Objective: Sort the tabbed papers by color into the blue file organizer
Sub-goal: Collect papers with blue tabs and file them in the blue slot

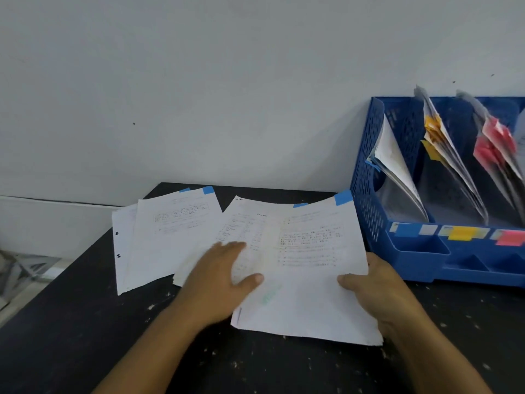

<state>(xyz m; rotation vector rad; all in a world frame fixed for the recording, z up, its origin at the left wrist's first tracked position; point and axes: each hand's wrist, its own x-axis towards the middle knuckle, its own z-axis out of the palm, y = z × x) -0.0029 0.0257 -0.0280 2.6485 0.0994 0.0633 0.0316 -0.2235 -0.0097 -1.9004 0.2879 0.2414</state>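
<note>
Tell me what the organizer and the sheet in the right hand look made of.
Blue file organizer: likely rigid moulded plastic, slightly glossy, with perforated slotted walls. Sheet held by the right hand: thin matte white paper, printed text, curling edges, blue tab on its top corner.

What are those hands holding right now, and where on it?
The right hand pinches the blue-tabbed sheet at its right edge, thumb on top. The left hand rests on the papers, thumb on that sheet's left edge.
</note>
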